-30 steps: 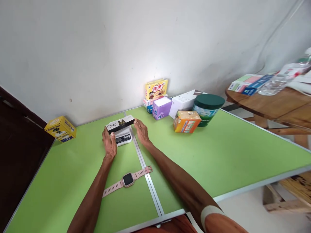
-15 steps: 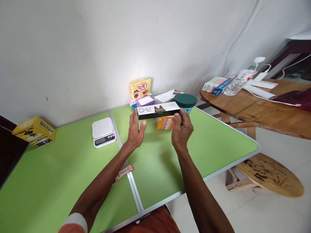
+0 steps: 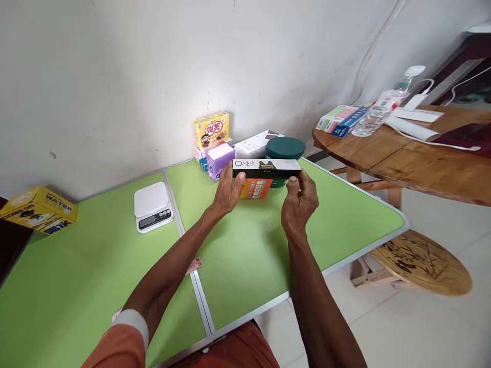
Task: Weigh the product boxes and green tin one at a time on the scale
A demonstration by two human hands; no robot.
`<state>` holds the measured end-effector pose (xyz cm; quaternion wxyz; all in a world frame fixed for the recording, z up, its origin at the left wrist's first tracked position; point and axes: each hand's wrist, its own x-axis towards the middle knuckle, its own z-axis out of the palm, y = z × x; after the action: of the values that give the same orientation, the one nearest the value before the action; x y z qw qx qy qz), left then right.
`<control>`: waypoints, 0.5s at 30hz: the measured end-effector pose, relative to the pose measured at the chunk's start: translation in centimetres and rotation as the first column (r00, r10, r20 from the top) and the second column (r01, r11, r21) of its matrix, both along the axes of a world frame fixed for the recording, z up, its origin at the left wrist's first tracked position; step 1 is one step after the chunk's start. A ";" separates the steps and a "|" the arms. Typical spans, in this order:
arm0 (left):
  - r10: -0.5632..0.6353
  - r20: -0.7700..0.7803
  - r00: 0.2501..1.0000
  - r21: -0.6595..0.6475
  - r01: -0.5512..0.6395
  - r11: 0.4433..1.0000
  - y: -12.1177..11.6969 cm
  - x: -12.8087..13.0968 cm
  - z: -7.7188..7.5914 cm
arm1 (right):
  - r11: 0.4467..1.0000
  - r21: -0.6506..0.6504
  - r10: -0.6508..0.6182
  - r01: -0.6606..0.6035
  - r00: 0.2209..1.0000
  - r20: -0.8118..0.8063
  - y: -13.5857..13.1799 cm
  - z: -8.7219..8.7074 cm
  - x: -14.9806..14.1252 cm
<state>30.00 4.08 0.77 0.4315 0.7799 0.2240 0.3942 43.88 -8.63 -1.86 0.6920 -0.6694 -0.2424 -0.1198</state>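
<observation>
A long, slim black-and-white box point(image 3: 268, 169) is held level above the green table, one end in each hand. My left hand point(image 3: 227, 192) grips its left end, thumb on the near side. Closed on the right end is my right hand point(image 3: 299, 200), its thumb against the lower near edge. Behind and below the box stand an orange box point(image 3: 256, 189), partly covered, and a tub with a dark green lid point(image 3: 286, 148). A purple-and-white pack point(image 3: 220, 158), a yellow snack box point(image 3: 212, 130) and a white box point(image 3: 255, 145) are close behind.
On the green table point(image 3: 245, 276) are a white kitchen scale point(image 3: 153, 207), a yellow carton point(image 3: 40, 209) and a pink strap point(image 3: 195, 265), mostly under my left forearm. A round wooden table point(image 3: 368, 161) at right bears a plastic bottle point(image 3: 385, 107). A wooden stool point(image 3: 425, 263) stands below.
Both hands have carried the slim box to the right across the view, now more in front of the green-lidded tub. The camera view has shifted slightly. Both hands keep their grip.
</observation>
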 end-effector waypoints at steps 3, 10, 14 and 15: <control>-0.008 -0.025 1.000 -0.046 0.007 0.999 0.6 0.4 -0.1 | 1.000 -0.013 0.019 -0.019 1.000 0.017 0.2 -0.2 0.1; -0.062 -0.097 0.993 -0.092 0.053 0.994 0.6 -0.4 0.9 | 0.996 -0.067 0.057 -0.056 0.998 0.010 0.0 -0.9 -0.5; -0.032 -0.161 0.987 -0.098 0.016 0.995 -0.3 -2.3 1.2 | 0.993 -0.120 0.017 -0.015 1.000 0.019 -1.5 -1.1 -3.2; -0.025 -0.179 0.983 -0.102 0.007 0.995 -0.5 -3.0 1.0 | 0.992 -0.127 0.007 -0.003 0.999 0.035 -2.0 -1.2 -4.2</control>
<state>26.95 3.55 1.81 0.4515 0.7914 0.2753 0.3067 39.69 -10.62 -3.03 0.6439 -0.7092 -0.2633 -0.1142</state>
